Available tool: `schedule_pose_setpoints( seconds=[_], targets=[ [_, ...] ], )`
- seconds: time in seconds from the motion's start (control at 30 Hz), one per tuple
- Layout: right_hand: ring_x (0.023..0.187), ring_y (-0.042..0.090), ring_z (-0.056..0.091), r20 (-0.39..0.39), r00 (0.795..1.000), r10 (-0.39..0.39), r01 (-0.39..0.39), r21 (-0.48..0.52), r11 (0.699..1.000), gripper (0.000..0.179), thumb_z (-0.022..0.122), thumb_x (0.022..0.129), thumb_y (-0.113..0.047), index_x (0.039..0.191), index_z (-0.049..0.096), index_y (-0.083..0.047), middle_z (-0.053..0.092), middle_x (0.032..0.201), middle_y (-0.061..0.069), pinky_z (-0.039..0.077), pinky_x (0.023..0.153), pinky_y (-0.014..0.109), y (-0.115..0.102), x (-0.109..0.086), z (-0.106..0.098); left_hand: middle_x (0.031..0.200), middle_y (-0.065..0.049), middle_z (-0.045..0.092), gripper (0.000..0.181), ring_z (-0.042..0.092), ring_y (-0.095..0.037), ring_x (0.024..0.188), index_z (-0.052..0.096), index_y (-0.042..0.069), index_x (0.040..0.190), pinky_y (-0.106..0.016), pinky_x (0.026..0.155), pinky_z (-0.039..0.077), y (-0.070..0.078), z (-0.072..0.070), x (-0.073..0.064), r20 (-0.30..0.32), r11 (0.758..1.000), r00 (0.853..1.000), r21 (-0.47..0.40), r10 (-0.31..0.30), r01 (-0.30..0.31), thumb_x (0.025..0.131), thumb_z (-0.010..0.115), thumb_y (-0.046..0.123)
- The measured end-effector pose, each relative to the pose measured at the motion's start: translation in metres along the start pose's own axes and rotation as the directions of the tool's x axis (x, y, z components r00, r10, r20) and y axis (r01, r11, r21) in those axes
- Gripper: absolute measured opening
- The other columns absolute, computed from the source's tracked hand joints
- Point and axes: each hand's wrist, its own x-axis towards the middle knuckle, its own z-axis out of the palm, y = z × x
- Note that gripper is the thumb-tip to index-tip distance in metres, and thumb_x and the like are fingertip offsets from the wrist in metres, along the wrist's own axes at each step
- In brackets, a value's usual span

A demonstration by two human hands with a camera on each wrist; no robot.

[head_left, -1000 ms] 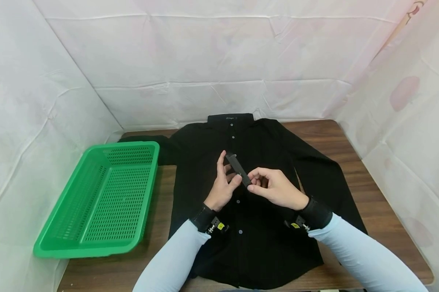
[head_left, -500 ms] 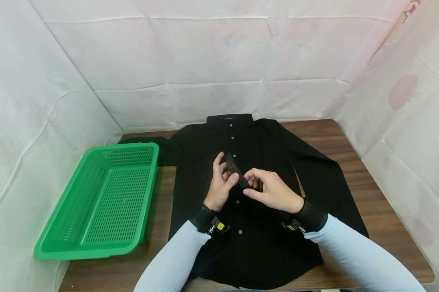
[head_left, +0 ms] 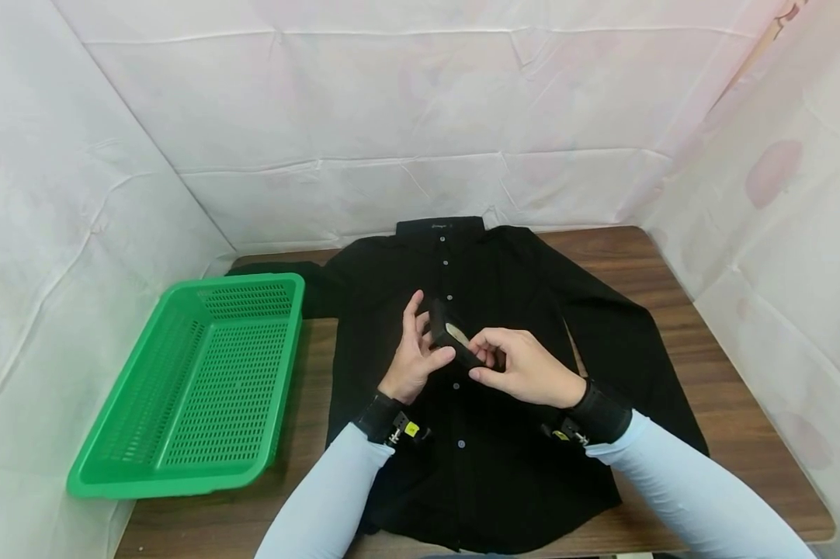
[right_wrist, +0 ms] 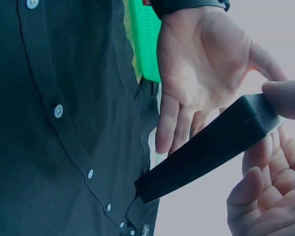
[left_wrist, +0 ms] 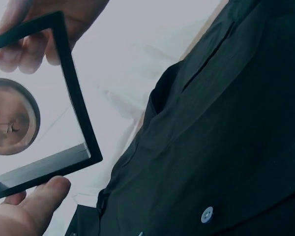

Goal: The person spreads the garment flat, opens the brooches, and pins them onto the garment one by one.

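Note:
A square black display frame [left_wrist: 77, 93] with a clear pane holds a round coin [left_wrist: 12, 118] in its middle. In the head view it is tilted over the black shirt [head_left: 518, 473], the pale disc showing. My left hand [head_left: 409, 365] holds one side of the frame, thumb on the near edge and the other fingers spread behind. At the opposite corner, my right hand [head_left: 532, 369] pinches the frame between thumb and curled fingers. From the right wrist, the frame appears nearly edge-on, with the left palm [right_wrist: 201, 64] beyond it.
The buttoned shirt lies spread on a brown wooden table [head_left: 748, 442], collar at the back. A green perforated basket [head_left: 182, 489] stands at the left, over part of one sleeve. White sheets [head_left: 420, 101] hang behind and at both sides.
The frame has turned from nearly edge-on so its face and the round coin show in the head view. My left hand has shifted slightly left; both hands keep holding the frame.

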Motion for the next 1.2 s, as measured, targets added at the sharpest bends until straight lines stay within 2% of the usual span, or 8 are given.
schedule_pose_setpoints(
  seconds=[0.17, 0.33, 0.47, 0.67, 0.9, 1.07, 1.2],
  targets=[
    [0.070, 0.006, 0.053, 0.011, 1.000, -0.027, 0.027, -0.016, 1.000, 0.023, 0.076, 0.082, -0.011, 0.098, 0.062, -0.019, 0.056, 0.082, -0.009, 0.046, 0.056, 0.022, -0.001, 0.000, -0.001, 0.139, -0.025, 0.028, 0.108, 0.042, -0.047, 0.125, 0.005, 0.029, 0.152, -0.035, 0.088, 0.051, -0.004, -0.005, -0.001, 0.001, 1.000, 1.000, 0.003, -0.003, 0.003, 0.077, 0.082, 0.033],
    [0.069, 0.004, 0.052, 0.013, 0.998, -0.067, 0.068, -0.054, 0.996, 0.023, 0.076, 0.081, -0.007, 0.097, 0.063, -0.016, 0.056, 0.081, -0.009, 0.046, 0.056, 0.020, -0.001, 0.001, 0.000, 0.137, -0.029, 0.029, 0.107, 0.050, -0.035, 0.117, 0.008, 0.026, 0.151, -0.031, 0.084, 0.052, -0.011, -0.009, 0.000, 0.005, 1.000, 1.000, 0.015, 0.017, -0.017, 0.075, 0.083, 0.033],
    [0.069, 0.004, 0.051, 0.020, 0.997, -0.081, 0.082, -0.071, 0.994, 0.023, 0.075, 0.080, -0.006, 0.097, 0.063, -0.017, 0.055, 0.081, -0.009, 0.046, 0.058, 0.020, -0.002, 0.001, 0.002, 0.134, -0.029, 0.030, 0.109, 0.051, -0.031, 0.114, 0.009, 0.023, 0.150, -0.029, 0.086, 0.051, -0.015, -0.010, 0.000, 0.010, 0.999, 0.999, 0.021, 0.042, -0.042, 0.073, 0.084, 0.039],
    [0.068, 0.004, 0.050, 0.027, 0.996, -0.085, 0.087, -0.084, 0.993, 0.023, 0.076, 0.080, -0.007, 0.096, 0.062, -0.017, 0.054, 0.080, -0.010, 0.045, 0.058, 0.020, -0.004, 0.003, 0.003, 0.132, -0.026, 0.032, 0.117, 0.051, -0.027, 0.113, 0.003, 0.008, 0.149, -0.028, 0.090, 0.049, -0.017, -0.010, 0.000, 0.006, 0.997, 0.997, -0.001, 0.072, -0.072, 0.071, 0.084, 0.043],
    [0.068, 0.004, 0.050, 0.042, 0.995, -0.087, 0.091, -0.098, 0.991, 0.024, 0.076, 0.078, -0.007, 0.094, 0.062, -0.017, 0.053, 0.078, -0.009, 0.045, 0.059, 0.020, -0.006, 0.004, 0.003, 0.133, -0.024, 0.033, 0.118, 0.052, -0.024, 0.112, 0.005, 0.007, 0.147, -0.028, 0.089, 0.049, -0.021, -0.010, -0.002, -0.005, 0.997, 0.997, -0.030, 0.073, -0.073, 0.069, 0.086, 0.041],
    [0.067, 0.004, 0.050, 0.043, 0.995, -0.092, 0.097, -0.124, 0.988, 0.025, 0.079, 0.078, -0.008, 0.094, 0.062, -0.016, 0.053, 0.078, -0.009, 0.045, 0.059, 0.020, -0.004, 0.004, 0.002, 0.136, -0.026, 0.033, 0.114, 0.052, -0.023, 0.114, 0.006, 0.013, 0.149, -0.029, 0.092, 0.048, -0.022, -0.011, -0.002, 0.007, 0.998, 0.999, -0.031, 0.052, -0.051, 0.072, 0.084, 0.040],
    [0.068, 0.001, 0.050, 0.033, 0.996, -0.081, 0.086, -0.190, 0.978, 0.028, 0.082, 0.076, -0.011, 0.095, 0.061, -0.016, 0.053, 0.079, -0.010, 0.046, 0.060, 0.019, -0.002, 0.005, 0.001, 0.143, -0.028, 0.031, 0.098, 0.055, -0.022, 0.113, 0.005, 0.017, 0.152, -0.032, 0.093, 0.048, -0.019, -0.013, -0.006, 0.032, 0.999, 0.999, -0.050, -0.015, 0.016, 0.084, 0.075, 0.028]
  ],
)
